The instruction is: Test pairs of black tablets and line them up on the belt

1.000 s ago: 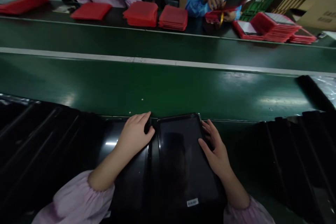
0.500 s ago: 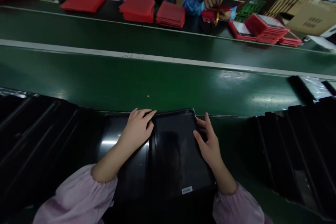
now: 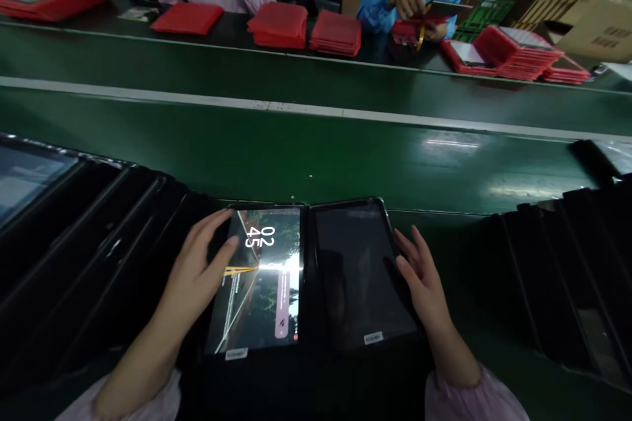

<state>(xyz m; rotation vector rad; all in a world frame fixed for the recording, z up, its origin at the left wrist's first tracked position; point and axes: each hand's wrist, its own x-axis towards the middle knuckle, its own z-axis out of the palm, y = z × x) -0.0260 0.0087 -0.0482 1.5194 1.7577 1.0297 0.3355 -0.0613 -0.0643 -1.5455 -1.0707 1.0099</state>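
Observation:
Two black tablets lie side by side in front of me, nearly touching. The left tablet (image 3: 264, 306) is lit, with a sideways lock screen reading 02 45 and a white label at its lower edge. Along its left side rests my left hand (image 3: 200, 263), open, the thumb over the edge of the screen and the fingers by the upper corner. A dark screen shows on the right tablet (image 3: 360, 276), which also has a white label. My right hand (image 3: 419, 276) is open at that tablet's right edge, fingers apart and thumb beside the rim.
Black tablets or cases stand in leaning rows at left (image 3: 108, 250) and right (image 3: 567, 276). Beyond the green conveyor belt (image 3: 345, 151), red pouches (image 3: 279, 25) lie stacked. Two people work there, one in pink, one in blue sleeves. Cardboard boxes (image 3: 602, 33) stand behind.
The left tablet's screen has lit up. My left hand has moved left, from between the tablets to the left tablet's outer edge. My right hand stays by the right tablet.

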